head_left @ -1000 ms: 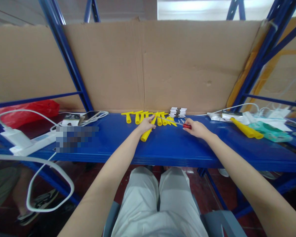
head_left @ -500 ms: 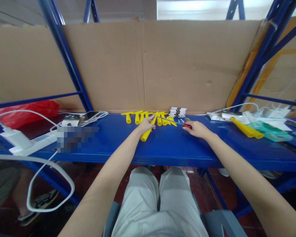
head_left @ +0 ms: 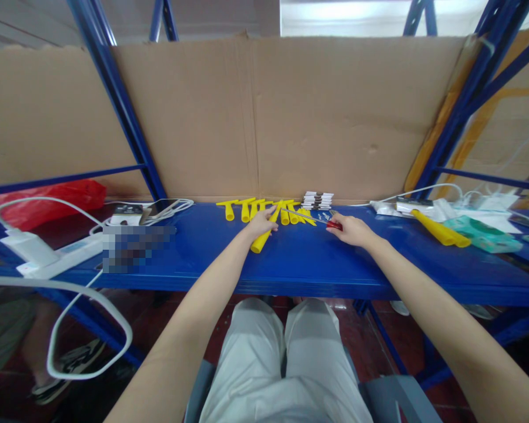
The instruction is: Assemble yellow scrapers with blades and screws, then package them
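Yellow handle on or just above the blue worktop, contact not determinable; pinched in left hand toward the narrow far end. Long axis slanting away from the worktop's front edge and slightly rightward, wide open end nearest that edge. Red-gripped screwdriver clasped in right hand, well to the right of the yellow handle; shaft pointing left and slightly away, across the line of that long axis. Tip near the narrow end, touching or apart not discernible. Left hand nearer; yellow T-shaped pieces just beyond.
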The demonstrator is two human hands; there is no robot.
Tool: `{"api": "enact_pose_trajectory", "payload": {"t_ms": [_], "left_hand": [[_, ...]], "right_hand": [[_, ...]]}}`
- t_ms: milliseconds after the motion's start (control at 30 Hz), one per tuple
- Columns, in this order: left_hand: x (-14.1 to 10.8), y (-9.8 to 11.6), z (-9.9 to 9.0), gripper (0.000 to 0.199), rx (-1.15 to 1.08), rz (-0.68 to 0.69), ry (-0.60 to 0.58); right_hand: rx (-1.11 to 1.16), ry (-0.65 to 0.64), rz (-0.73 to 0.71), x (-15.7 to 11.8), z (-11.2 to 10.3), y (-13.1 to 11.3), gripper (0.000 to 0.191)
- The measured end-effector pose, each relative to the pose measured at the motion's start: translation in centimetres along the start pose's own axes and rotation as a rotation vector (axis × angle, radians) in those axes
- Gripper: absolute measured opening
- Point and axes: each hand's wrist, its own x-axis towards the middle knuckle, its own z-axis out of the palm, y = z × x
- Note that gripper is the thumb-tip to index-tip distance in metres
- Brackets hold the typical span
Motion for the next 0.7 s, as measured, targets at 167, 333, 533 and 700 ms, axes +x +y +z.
{"api": "enact_pose_trajectory", "payload": {"t_ms": [167, 333, 533, 700], "left_hand": [[-0.38, 0.35, 0.01, 0.080, -0.011, -0.005, -0.002], [-0.15, 0.17, 0.03, 0.079, -0.019, 0.003, -0.002], [0.31, -0.29, 0.01, 0.083, -0.022, -0.004, -0.004], [0.11, -0.11, 0.05, 0.080, 0.020, 0.012, 0.004]], "right_hand": [[0.021, -0.024, 0.009, -0.02, -0.03, -0.03, 0.019], [0.102, 0.018, -0.003, 0.10, 0.44, 0.24, 0.019], [0.039, 0.008, 0.030, 0.03, 0.11, -0.07, 0.014], [-0.019, -0.015, 0.023, -0.14, -0.39, -0.54, 0.015]]}}
